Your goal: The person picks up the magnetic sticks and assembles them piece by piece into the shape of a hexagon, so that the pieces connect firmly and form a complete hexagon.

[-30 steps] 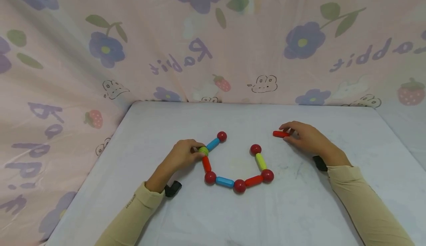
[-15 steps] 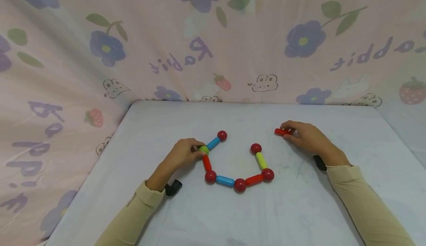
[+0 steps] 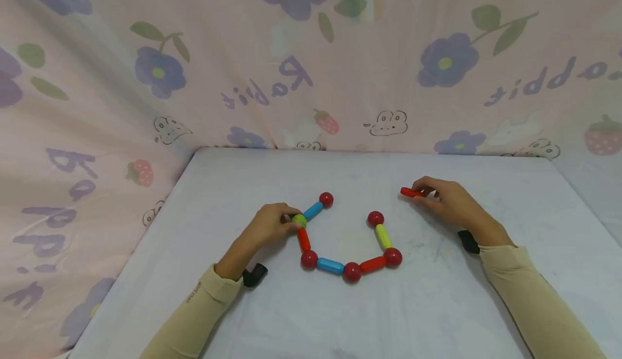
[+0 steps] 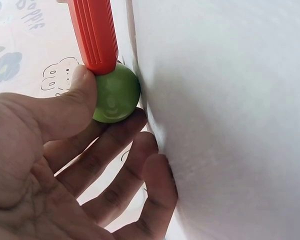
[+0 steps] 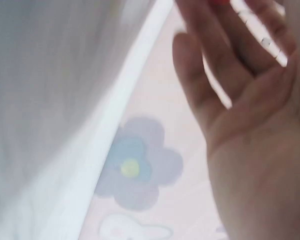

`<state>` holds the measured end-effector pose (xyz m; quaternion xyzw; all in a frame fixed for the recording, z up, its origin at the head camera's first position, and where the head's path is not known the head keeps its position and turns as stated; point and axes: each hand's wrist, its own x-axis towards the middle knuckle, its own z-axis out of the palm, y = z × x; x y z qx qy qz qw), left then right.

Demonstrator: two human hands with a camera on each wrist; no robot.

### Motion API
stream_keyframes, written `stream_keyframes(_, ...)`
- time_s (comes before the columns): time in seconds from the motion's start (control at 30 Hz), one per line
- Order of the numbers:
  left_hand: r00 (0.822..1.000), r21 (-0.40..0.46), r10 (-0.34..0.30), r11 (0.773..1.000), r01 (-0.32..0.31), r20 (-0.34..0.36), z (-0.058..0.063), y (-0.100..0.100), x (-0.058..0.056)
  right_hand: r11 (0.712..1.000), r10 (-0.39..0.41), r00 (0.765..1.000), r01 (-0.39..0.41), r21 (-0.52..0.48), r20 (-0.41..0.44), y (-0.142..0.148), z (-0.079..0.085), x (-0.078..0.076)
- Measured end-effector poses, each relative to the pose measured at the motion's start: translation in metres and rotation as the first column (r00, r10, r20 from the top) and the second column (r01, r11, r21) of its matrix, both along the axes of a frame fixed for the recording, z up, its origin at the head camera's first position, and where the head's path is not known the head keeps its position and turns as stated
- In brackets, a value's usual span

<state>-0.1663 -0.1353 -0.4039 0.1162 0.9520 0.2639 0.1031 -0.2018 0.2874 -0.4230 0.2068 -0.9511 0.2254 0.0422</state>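
Note:
My left hand point(image 3: 271, 223) pinches a green ball point(image 3: 299, 220) between thumb and fingertips. From that ball a blue rod point(image 3: 313, 210) runs to a red ball point(image 3: 326, 200) at one end of a U-shaped chain. On its other side a ridged red rod point(image 4: 96, 37) meets the green ball in the left wrist view. The chain continues through a blue rod point(image 3: 330, 266), another red rod point(image 3: 373, 265) and a yellow-green rod point(image 3: 383, 237), joined by red balls, up to an end ball point(image 3: 376, 218). My right hand point(image 3: 449, 201) pinches a separate red rod point(image 3: 408, 192), partly hidden by its fingers.
Everything lies on a white-covered table point(image 3: 350, 326). A pink patterned cloth point(image 3: 359, 78) hangs along the back and left. Black wrist-camera mounts point(image 3: 255, 275) sit at both wrists.
The loose red rod has tilted slightly in the right hand's fingers, its exposed end a little farther from me. The left hand keeps its pinch, and the chain keeps its shape.

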Motion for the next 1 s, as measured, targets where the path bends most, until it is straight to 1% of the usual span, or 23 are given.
stream_keyframes(0.17, 1.0, -0.01, 0.008, 1.0, -0.008, 0.0, -0.001, -0.001, 0.0, 1.0, 0.03, 1.0, -0.03, 0.003, 0.0, -0.009, 0.002, 0.002)
stream_keyframes(0.4, 1.0, -0.014, -0.004, 1.0, 0.004, -0.01, -0.001, 0.0, -0.001, 0.999, 0.034, 0.999, -0.034, -0.008, 0.0, -0.018, 0.005, 0.003)
stream_keyframes(0.6, 1.0, -0.015, 0.001, 1.0, -0.001, -0.004, -0.002, 0.001, -0.001, 0.999, 0.049, 0.999, -0.049, -0.011, 0.003, -0.03, 0.007, 0.004)
stream_keyframes(0.77, 1.0, -0.016, 0.006, 1.0, -0.006, -0.012, -0.002, 0.001, -0.002, 0.998, 0.062, 0.998, -0.062, -0.013, 0.014, -0.045, 0.006, 0.0)
stream_keyframes(1.0, 1.0, -0.01, 0.008, 1.0, -0.008, -0.011, -0.001, 0.001, -0.001, 0.994, 0.11, 0.994, -0.111, 0.005, 0.015, -0.075, 0.003, -0.007)
